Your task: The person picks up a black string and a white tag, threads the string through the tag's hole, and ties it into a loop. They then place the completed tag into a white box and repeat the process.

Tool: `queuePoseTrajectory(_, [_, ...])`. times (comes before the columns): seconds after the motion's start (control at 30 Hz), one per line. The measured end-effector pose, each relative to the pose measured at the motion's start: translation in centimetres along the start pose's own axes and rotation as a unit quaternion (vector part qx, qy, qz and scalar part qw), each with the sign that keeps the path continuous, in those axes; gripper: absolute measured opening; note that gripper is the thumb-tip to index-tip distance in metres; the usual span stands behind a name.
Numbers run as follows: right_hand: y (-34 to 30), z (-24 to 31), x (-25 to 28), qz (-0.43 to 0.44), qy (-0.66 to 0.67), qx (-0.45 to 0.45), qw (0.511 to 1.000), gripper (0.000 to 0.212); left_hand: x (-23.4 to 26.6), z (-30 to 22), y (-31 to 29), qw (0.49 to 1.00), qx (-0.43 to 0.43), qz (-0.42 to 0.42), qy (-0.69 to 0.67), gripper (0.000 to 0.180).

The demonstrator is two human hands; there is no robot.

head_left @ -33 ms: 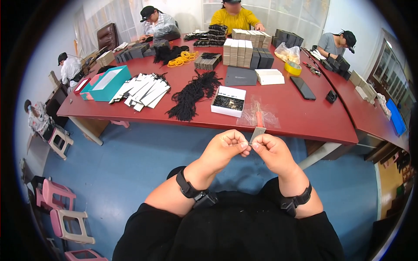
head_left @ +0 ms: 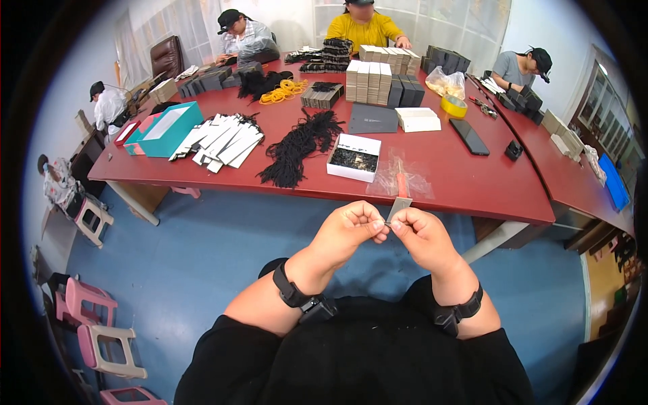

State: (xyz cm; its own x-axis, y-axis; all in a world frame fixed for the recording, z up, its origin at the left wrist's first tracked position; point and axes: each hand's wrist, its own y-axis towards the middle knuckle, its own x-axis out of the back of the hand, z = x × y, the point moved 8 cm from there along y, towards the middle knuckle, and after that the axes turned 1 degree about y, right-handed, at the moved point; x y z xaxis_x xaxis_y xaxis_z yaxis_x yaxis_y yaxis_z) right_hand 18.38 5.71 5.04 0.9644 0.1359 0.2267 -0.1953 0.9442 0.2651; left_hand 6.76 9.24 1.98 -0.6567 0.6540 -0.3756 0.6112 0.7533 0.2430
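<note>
Just off the table's front edge, my left hand (head_left: 352, 229) and my right hand (head_left: 422, 233) meet with thumbs and fingertips pinched. A thin dark piece (head_left: 387, 223) shows between the fingertips, held from both sides; it is too small to name. Right behind my hands is a tool with a flat grey blade (head_left: 399, 206) and a red handle (head_left: 403, 183). Its handle rests on clear plastic film (head_left: 385, 181), and its blade sticks out past the table edge. A white open box (head_left: 343, 167) of small black bits stands left of the tool.
On the red table (head_left: 432, 152) lie black cords (head_left: 297, 152), white strips (head_left: 223, 140), a teal box (head_left: 172, 128), a phone (head_left: 469, 137), yellow tape (head_left: 453, 106) and stacked cards (head_left: 368, 82). Several people work around it. Plastic stools (head_left: 111, 349) stand at the left.
</note>
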Motion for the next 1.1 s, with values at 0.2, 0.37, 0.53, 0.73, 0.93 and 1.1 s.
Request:
queuePoseTrajectory(0.2, [0.0, 2.4, -0.2, -0.057, -0.154, 0.095, 0.982, 0.009, -0.4, 0.1, 0.0, 0.997, -0.006, 0.005, -0.074, 0.009])
queuePoseTrajectory(0.37, [0.0, 3.4, 0.8, -0.087, -0.184, 0.096, 0.974, 0.009, 0.2, -4.9, -0.9, 0.950, -0.149, -0.098, 0.255, 0.028])
queuePoseTrajectory(0.53, [0.1, 4.4, 0.1, -0.072, -0.265, 0.115, 0.955, 0.007, -5.4, -8.7, -2.4, 0.744, -0.302, -0.038, 0.595, 0.042])
queuePoseTrajectory(0.73, [-0.1, 4.9, -0.1, -0.056, -0.301, 0.151, 0.940, 0.006, -5.1, -8.5, -2.0, 0.741, -0.261, -0.041, 0.618, 0.041])
queuePoseTrajectory(0.93, [-0.3, 4.9, -0.4, -0.031, -0.296, 0.145, 0.944, 0.007, -0.7, -2.2, -0.3, 0.986, 0.053, 0.009, 0.157, 0.019])
queuePoseTrajectory(1.1, [-0.5, 5.0, -0.2, -0.028, -0.282, 0.141, 0.949, 0.008, -0.9, -1.5, -0.2, 0.989, 0.092, 0.025, 0.115, 0.012])
